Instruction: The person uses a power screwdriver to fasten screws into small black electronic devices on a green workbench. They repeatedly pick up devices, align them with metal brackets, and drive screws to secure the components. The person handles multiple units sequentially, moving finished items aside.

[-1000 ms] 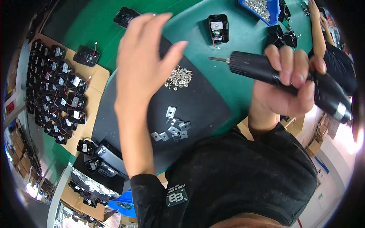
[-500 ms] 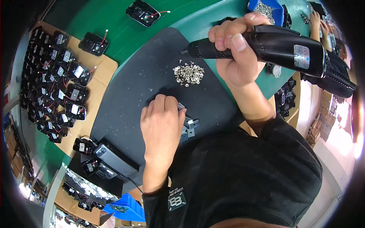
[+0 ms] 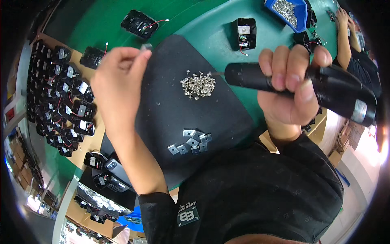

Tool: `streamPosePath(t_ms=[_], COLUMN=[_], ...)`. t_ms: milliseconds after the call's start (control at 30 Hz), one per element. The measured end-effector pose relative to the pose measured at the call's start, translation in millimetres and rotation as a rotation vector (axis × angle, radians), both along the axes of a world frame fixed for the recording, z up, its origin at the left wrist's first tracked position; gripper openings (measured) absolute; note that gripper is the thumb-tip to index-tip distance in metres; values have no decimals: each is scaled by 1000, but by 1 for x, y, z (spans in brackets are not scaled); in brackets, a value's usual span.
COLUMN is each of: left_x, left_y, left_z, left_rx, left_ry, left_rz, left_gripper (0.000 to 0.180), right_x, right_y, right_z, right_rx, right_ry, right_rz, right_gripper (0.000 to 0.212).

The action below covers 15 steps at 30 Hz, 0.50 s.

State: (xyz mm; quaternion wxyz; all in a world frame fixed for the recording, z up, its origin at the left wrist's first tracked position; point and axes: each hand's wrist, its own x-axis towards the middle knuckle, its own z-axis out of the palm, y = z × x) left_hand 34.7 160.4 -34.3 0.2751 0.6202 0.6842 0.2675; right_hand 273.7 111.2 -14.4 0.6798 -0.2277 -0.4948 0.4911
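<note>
The left hand (image 3: 115, 81) pinches a small metal plate (image 3: 146, 47) by the mat's (image 3: 162, 105) far-left edge; the right hand's (image 3: 288, 91) grip is wrapped round an electric screwdriver (image 3: 343, 91), its bit beside the screw heap (image 3: 198, 86). Many housings (image 3: 71, 72) on cardboard (image 3: 98, 130) at the tabletop's (image 3: 199, 30) left edge already carry plates; loose plates (image 3: 193, 142) remain toward the mat's near edge. A blue bin (image 3: 300, 25) toward the tabletop's far-right corner holds small metal parts; a black case (image 3: 251, 40) nearby holds a plate and wiring.
</note>
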Motion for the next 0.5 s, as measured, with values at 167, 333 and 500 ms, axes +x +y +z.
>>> streamPosePath(t_ms=[167,333,500], left_x=[-3,-7,-7], left_y=[47,70,72], left_z=[-13,-34,-20], left_rx=[515,369,167], left_ry=[391,612,611], left_rz=[-173,-181,-127], left_gripper=[19,28,30], right_x=[13,24,22], right_y=[-19,-19,-21], right_z=[14,10,7], right_rx=[-136,-103,-95], right_ry=[29,13,30], right_rz=[20,52,56], right_gripper=[37,39,39])
